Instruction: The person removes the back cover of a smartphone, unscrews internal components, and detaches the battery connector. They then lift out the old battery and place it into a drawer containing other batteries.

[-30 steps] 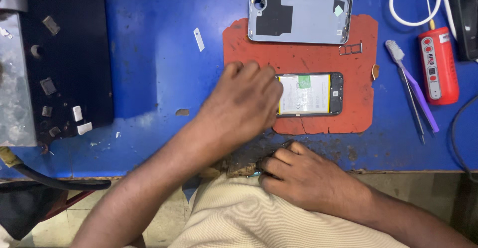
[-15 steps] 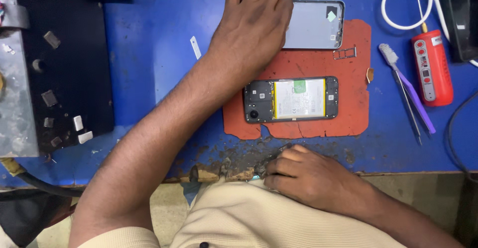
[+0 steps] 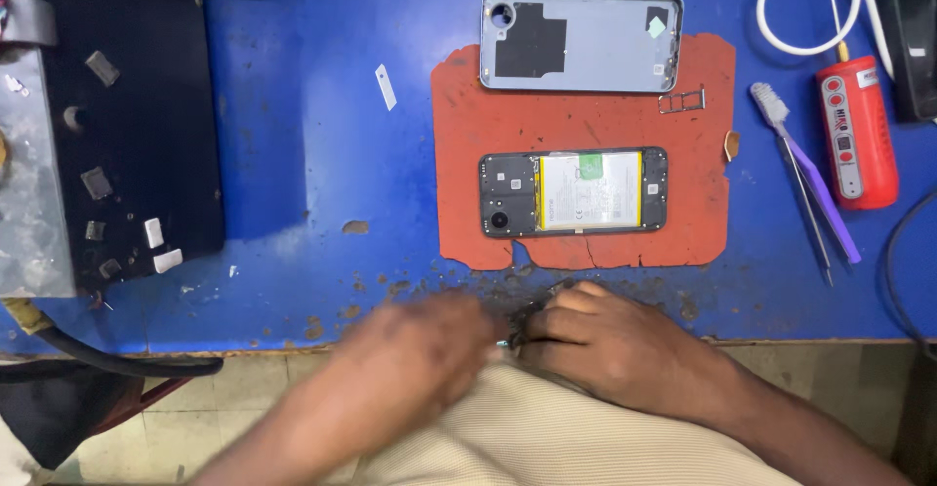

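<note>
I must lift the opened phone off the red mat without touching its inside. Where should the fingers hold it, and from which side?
Hold the opened phone by its two long edges, coming straight from above. It lies flat, open side up, with the battery exposed, so a pinch on the thin frame probably keeps fingers off the parts.

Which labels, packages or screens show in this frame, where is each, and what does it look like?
Battery label: inside the opened phone on the red mat, white rectangle with yellow edges and a green patch.
Tool label: on the red cylindrical tool at right, narrow pale strip.
No lit screens or packages are visible.
</note>
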